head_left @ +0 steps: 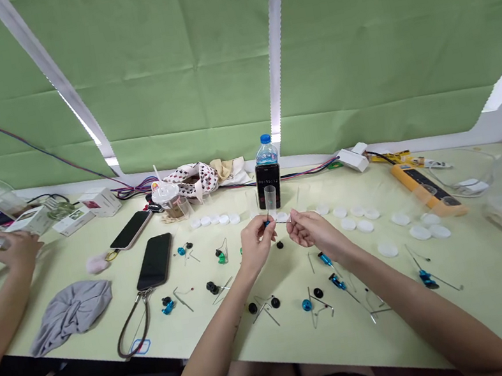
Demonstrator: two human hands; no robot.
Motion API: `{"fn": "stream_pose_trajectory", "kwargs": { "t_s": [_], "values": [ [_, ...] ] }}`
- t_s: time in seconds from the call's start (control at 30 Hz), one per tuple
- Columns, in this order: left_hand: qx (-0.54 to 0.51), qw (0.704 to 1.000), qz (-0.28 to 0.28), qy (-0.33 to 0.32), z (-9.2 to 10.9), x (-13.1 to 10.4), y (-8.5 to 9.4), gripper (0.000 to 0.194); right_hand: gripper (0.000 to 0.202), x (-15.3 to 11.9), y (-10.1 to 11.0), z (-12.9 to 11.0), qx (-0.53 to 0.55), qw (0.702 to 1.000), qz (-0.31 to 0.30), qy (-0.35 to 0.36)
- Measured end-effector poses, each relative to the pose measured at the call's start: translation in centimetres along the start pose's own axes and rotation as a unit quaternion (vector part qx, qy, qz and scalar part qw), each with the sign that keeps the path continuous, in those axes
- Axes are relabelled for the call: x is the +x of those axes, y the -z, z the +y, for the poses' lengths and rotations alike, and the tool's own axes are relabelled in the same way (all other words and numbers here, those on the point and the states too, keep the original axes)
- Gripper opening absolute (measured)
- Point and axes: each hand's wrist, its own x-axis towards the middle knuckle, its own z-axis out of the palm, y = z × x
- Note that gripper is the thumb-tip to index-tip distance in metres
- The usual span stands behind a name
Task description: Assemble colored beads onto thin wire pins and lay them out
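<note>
Above the middle of the table, my left hand (pixel 259 242) is closed in a pinch on a small blue metal part (pixel 267 223), mostly hidden by the fingers. My right hand (pixel 311 230), also closed, pinches the end of a thin metal rod (pixel 282 221) that spans the gap between both hands. Its exact kind is too small to tell. Just beyond stands a clear plastic tube (pixel 271 197). Below the hands lie a blue round piece (pixel 307 305), a black knob (pixel 318 293), blue cylinders (pixel 338 281) and several thin bent rods.
A phone showing a timer (pixel 269 186) leans on a water bottle (pixel 266 150). White round caps (pixel 365 226) are scattered at right, near a yellow multimeter (pixel 426 188). Another phone (pixel 155 260) and a grey cloth (pixel 73 313) lie left, beside another person's arm (pixel 0 310).
</note>
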Motion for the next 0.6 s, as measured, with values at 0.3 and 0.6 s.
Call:
{"fn": "stream_pose_trajectory", "kwargs": {
  "t_s": [0.3, 0.6],
  "values": [
    [0.058, 0.997, 0.012, -0.054, -0.09, 0.0, 0.11, 0.016, 0.026, 0.19, 0.8, 0.18, 0.026, 0.995, -0.087, 0.037],
    [0.047, 0.997, -0.004, -0.057, 0.18, -0.34, -0.3, 0.018, 0.029, -0.37, 0.57, 0.22, -0.39, 0.891, 0.114, 0.203]
  ]
}}
